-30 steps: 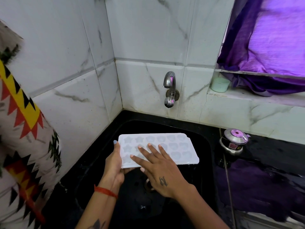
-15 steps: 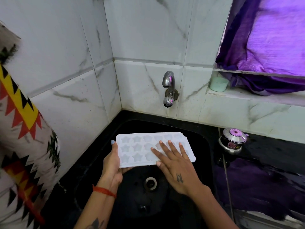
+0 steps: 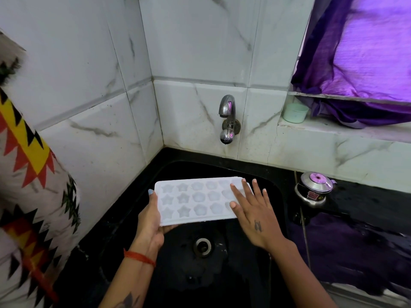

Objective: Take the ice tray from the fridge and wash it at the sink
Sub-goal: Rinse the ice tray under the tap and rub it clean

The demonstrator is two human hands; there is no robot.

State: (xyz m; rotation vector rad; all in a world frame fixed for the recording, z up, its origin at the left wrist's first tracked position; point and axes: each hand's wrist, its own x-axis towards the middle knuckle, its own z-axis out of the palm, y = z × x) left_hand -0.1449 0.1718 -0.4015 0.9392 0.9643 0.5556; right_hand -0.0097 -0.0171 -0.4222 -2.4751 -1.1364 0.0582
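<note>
Straight fingers [image 3: 245,190] of the right hand [image 3: 255,216] are laid on the ice tray [image 3: 195,198], gripped at its end by the left hand [image 3: 151,221] over the sink [image 3: 278,196] (no water seen). Washing seems begun; the tap [image 3: 228,118] probably needs opening next.

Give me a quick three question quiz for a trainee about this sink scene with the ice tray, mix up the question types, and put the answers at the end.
1. True or false: water is running from the tap onto the ice tray.
2. Which hand holds the ice tray by its end?
A. left hand
B. right hand
C. neither
3. Fill in: the right hand lies with straight fingers on the tray's ____ end, the side nearer the steel pot.

Key
1. False; no stream shows under the tap.
2. A; its thumb is on top, fingers beneath.
3. Right.
</note>
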